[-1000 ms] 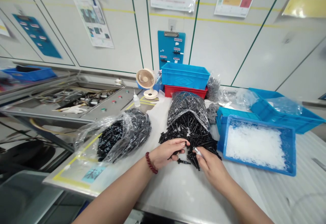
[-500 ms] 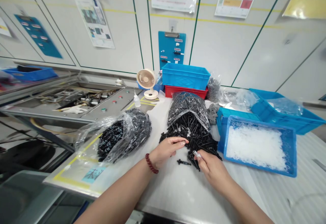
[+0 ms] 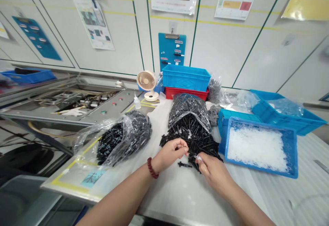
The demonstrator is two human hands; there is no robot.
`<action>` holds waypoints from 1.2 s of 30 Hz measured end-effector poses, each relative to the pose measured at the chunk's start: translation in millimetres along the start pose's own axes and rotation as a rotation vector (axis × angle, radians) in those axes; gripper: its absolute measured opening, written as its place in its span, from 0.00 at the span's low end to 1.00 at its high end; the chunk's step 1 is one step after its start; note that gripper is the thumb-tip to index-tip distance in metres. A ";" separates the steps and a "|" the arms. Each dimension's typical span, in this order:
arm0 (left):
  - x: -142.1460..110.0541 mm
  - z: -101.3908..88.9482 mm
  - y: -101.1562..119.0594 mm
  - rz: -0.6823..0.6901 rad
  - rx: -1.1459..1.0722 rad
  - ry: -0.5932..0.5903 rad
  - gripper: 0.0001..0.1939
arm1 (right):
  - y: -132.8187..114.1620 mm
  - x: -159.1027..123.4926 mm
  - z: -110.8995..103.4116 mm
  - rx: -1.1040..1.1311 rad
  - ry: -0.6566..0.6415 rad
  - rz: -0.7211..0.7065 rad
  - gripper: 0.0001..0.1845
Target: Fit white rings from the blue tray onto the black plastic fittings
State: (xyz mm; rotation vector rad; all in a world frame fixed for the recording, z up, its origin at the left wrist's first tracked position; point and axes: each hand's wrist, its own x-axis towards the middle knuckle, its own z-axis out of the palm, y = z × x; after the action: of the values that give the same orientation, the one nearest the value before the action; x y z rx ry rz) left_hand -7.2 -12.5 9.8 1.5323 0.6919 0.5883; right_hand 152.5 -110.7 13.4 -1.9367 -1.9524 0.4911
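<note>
- Black plastic barbed fittings (image 3: 195, 140): a heap on the white worktable (image 3: 164, 198), spilling from the mouth of a clear plastic bag (image 3: 189, 107) that is still packed with more of them.
- Single black fitting (image 3: 184, 164): lies flat on the bare table just below the heap, between the two hands, touching neither.
- Left hand (image 3: 169, 154): at the heap's near edge, wearing a red bead bracelet (image 3: 153, 167) at the wrist; fingers curled and pinched together, fingertips (image 3: 185, 149) closed; whether they grasp a part cannot be told.
- Right hand (image 3: 214, 174): at the heap's near edge, close to the left hand, thumb and forefinger clenched on a small clear piece (image 3: 197, 157).
- Second clear bag of black parts (image 3: 123, 140): on the table, left of the hands.
- Blue crate of white translucent pieces (image 3: 259, 147): right of the heap.
- Blue crate (image 3: 186, 77) stacked on a red crate (image 3: 186, 94): behind the heap.
- Desk fan (image 3: 146, 82) and dropper bottle (image 3: 137, 102): back left, beside the steel control panel (image 3: 108, 104).
- Blue clipboard (image 3: 171, 49): hung on the wall.
</note>
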 end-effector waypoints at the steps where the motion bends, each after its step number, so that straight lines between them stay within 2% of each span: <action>1: -0.6 -0.3 1.2 0.027 0.037 0.015 0.10 | 0.5 -0.2 0.1 -0.009 0.006 0.000 0.11; 4: -1.9 -3.8 3.7 0.083 0.137 0.052 0.09 | 2.3 -0.6 0.1 -0.046 0.030 0.010 0.12; 7: -2.1 -7.5 2.8 0.108 0.214 0.036 0.10 | 3.0 -0.6 -0.1 -0.074 0.037 0.003 0.12; 14: -1.5 -5.1 -4.7 0.213 0.423 0.005 0.07 | -1.5 -0.2 3.5 -0.180 -0.045 0.015 0.09; 22: -1.2 -9.1 -5.5 0.178 0.397 0.011 0.09 | 0.0 -0.5 -0.8 -0.179 -0.001 0.024 0.10; 25: -1.2 -7.9 -9.0 0.221 0.422 -0.029 0.09 | -0.9 -0.9 -1.2 -0.172 -0.030 0.014 0.10; 33: -1.1 -7.0 -10.9 0.307 0.500 -0.038 0.08 | -1.8 -1.1 -2.1 -0.160 -0.089 0.006 0.10; 36: -2.3 -5.8 -11.3 0.295 0.480 -0.074 0.08 | 0.9 -0.8 0.1 -0.130 -0.084 -0.027 0.11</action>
State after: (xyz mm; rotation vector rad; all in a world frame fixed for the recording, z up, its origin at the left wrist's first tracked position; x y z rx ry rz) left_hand -13.9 -9.9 -1.0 2.1166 0.5778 0.6075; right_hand 153.3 -111.4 12.9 -1.9945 -2.1076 0.4554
